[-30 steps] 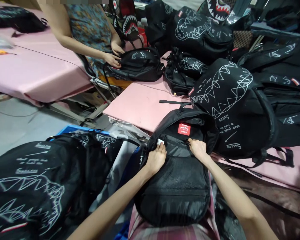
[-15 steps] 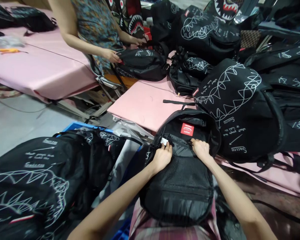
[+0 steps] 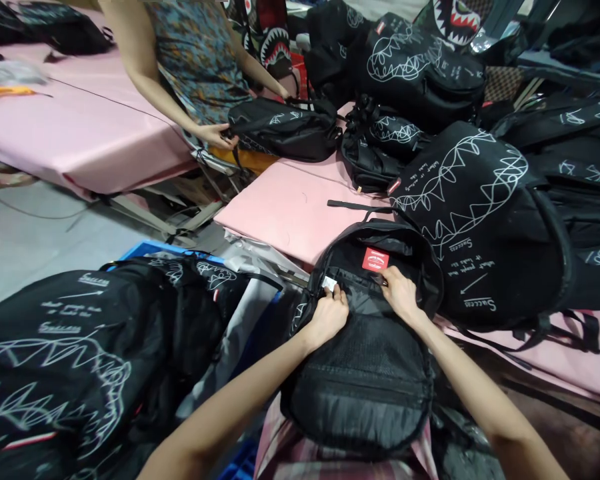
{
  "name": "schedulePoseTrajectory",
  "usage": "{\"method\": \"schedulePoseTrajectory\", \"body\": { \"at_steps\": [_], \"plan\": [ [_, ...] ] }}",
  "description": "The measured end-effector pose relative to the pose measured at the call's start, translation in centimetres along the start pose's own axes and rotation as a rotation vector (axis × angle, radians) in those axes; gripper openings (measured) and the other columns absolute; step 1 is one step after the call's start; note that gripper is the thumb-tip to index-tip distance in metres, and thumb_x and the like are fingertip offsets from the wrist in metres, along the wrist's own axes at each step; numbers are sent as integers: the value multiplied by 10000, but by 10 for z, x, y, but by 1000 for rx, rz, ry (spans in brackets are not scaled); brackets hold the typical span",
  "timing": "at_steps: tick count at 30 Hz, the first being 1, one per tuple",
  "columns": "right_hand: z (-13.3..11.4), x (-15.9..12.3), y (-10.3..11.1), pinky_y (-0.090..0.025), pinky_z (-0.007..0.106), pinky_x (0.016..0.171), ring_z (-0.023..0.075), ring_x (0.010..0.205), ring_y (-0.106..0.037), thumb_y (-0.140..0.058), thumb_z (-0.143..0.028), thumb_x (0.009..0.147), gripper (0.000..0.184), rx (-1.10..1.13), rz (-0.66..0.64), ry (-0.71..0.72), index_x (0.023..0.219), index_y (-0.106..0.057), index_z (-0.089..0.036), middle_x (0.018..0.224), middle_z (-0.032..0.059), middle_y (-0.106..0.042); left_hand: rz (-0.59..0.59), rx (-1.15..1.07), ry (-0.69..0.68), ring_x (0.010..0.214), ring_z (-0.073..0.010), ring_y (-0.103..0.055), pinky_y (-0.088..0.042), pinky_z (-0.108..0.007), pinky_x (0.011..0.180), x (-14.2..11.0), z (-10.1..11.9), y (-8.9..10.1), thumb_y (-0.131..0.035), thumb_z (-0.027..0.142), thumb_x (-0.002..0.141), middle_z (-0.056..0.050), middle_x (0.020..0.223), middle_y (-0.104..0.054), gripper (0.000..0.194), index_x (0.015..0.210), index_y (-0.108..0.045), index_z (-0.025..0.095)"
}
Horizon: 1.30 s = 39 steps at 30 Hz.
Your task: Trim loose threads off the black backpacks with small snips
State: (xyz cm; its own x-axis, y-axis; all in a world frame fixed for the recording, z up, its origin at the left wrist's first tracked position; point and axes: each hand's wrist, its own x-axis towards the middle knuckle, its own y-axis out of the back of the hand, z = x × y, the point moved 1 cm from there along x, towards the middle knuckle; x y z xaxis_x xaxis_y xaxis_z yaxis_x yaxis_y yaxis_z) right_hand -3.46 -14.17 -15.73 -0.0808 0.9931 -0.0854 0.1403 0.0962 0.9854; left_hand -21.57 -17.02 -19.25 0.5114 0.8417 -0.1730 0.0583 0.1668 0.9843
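Note:
An unzipped black backpack (image 3: 365,373) lies opened out in front of me, its lower flap over my lap. My left hand (image 3: 331,312) is closed on the edge of the inner pocket, just under a small white label (image 3: 329,284). On the right side of that pocket, my right hand (image 3: 401,293) pinches its upper edge; the fingertips partly hide what is between them. A red patch (image 3: 375,259) shows on the lining above the right hand. Dark mesh (image 3: 375,343) covers the part of the lining below both hands.
Black backpacks with white scribbles (image 3: 480,220) crowd the pink table (image 3: 275,207) on the right. More backpacks (image 3: 80,333) fill a blue crate (image 3: 145,248) at left. Across the table, a co-worker's hands (image 3: 217,135) hold another black bag (image 3: 285,127).
My right hand has risen slightly toward the red patch; the left stays nearly in place. The co-worker's near hand has moved down and left along the other bag.

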Motion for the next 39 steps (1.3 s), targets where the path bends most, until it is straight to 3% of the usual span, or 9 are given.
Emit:
{"method": "schedulePoseTrajectory", "body": {
  "at_steps": [8,13,15,18,20,25,31,36,39],
  "plan": [
    [-66,55,-33,-412,225,630,164,846,-593,-507,-319,875,240,124,-131,241,1087,-612,-277,1050,25,-588,12,-83,49,1177,-375,-464,-497,-423,813,1,0,-3,-346,55,821,-314,1288,-429,428,1214,-490,-35],
    [-49,53,-37,-410,199,657,130,851,-600,-466,-277,902,189,138,-153,237,937,-650,-256,990,-4,-621,11,-306,162,1100,-291,-551,-489,-370,832,4,-14,-3,-359,149,868,-221,1227,-535,353,1173,-521,81],
    [-36,49,-31,-423,215,694,149,898,-599,-474,-351,901,206,137,-144,201,1012,-618,-255,1019,9,-627,-1,-356,235,941,-245,-637,-498,-328,780,8,-22,-2,-344,160,879,-174,1049,-641,341,1180,-499,115],
    [-23,40,-22,-444,271,727,208,974,-591,-530,-478,844,448,137,-107,114,1218,-464,-239,1117,51,-610,-6,-426,393,851,-221,-663,-487,-300,755,19,-34,0,-307,151,892,-144,895,-681,356,1219,-437,99],
    [-22,36,-18,-450,284,729,215,966,-599,-527,-490,840,510,151,-88,90,1248,-400,-213,1114,66,-615,-6,-457,480,901,-231,-651,-477,-305,771,28,-40,2,-334,175,889,-153,932,-677,351,1214,-438,95],
    [-28,37,-19,-439,276,743,192,928,-608,-513,-326,875,266,176,-50,108,1121,-498,-227,1030,34,-648,-19,-513,595,937,-247,-638,-471,-313,769,40,-46,5,-462,291,850,-108,970,-682,279,1096,-551,194],
    [-26,40,-24,-415,284,826,171,970,-579,-531,-376,877,226,201,45,208,1069,-592,-273,1047,7,-634,-22,-545,691,903,-256,-643,-467,-324,748,44,-45,7,-472,365,840,-115,932,-688,267,1020,-595,211],
    [-26,41,-32,-426,291,813,200,976,-561,-576,-347,848,341,190,48,224,1157,-542,-207,1050,57,-613,-40,-584,708,905,-235,-642,-452,-298,752,47,-45,7,-471,332,840,-95,930,-691,214,933,-634,230],
    [-28,42,-35,-401,299,857,201,966,-551,-595,-278,837,277,181,60,270,1094,-569,-178,998,62,-618,-58,-618,715,922,-220,-636,-439,-282,766,46,-47,6,-492,248,812,-76,942,-693,182,899,-652,235]
  ]
}}
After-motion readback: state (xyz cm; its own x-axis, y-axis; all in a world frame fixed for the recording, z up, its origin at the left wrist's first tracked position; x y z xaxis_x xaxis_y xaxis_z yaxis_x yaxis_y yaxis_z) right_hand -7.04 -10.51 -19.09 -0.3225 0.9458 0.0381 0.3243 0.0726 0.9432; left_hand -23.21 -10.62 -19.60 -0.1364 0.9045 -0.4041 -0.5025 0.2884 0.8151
